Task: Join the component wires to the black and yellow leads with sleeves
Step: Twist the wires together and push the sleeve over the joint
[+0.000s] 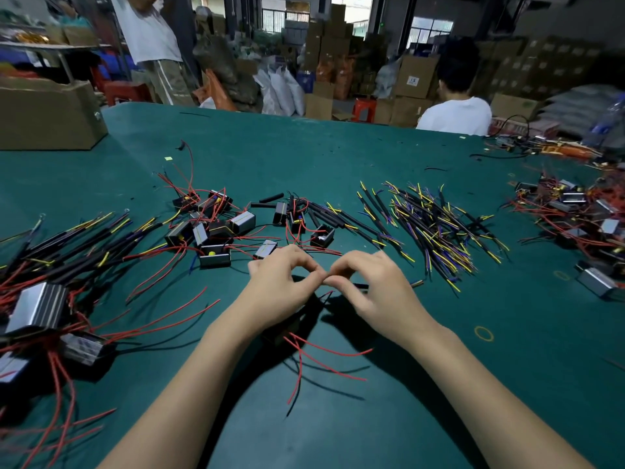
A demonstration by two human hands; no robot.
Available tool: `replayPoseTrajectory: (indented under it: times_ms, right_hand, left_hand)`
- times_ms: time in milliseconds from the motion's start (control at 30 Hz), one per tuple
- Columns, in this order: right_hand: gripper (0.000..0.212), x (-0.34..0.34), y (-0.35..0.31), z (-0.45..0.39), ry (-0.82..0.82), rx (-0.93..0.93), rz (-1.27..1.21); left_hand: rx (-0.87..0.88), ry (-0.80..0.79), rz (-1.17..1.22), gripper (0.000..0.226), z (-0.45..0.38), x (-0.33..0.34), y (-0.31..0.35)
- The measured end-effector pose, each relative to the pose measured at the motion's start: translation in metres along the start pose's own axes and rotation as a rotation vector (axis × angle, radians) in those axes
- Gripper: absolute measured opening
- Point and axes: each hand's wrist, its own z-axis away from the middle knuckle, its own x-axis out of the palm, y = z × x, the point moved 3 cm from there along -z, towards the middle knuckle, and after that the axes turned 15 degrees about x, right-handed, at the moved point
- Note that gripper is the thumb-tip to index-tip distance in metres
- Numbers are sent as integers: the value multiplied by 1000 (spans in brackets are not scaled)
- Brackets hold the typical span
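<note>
My left hand (282, 280) and my right hand (368, 286) meet fingertip to fingertip over the green table (338, 157). Both pinch thin wire ends at the point where they touch. A black sleeved lead (361, 286) pokes out to the right under my right fingers. Under my left wrist sits a dark component (287, 328), mostly hidden, and its red wires (314, 353) trail toward me. A pile of black sleeved leads with yellow and blue ends (436, 225) lies to the right. Loose components with red wires (216, 225) lie beyond my left hand.
Joined components with black and yellow leads (61, 258) are heaped at the left. Another heap of components (575, 211) lies at the far right. A cardboard box (47, 113) stands at the back left. Two people are beyond the table's far edge.
</note>
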Motion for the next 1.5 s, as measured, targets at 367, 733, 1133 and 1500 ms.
replayPoseTrajectory:
  times_ms: [367,733,1133,1500]
  right_hand:
    - [6,1,24,-4,-306,501,-564]
    - [10,1,8,-1,-101,18,179]
    - [8,-4,3,1,2,1,209]
    - [7,-9,17,-5,-127,109,-76]
  left_hand:
    - [313,28,-178,7,1,6,6]
    - [217,-73,-295,18,1,11,3]
    - [105,-147,-125,8,2,-16,0]
    - [243,-71,-170,7,0,-16,4]
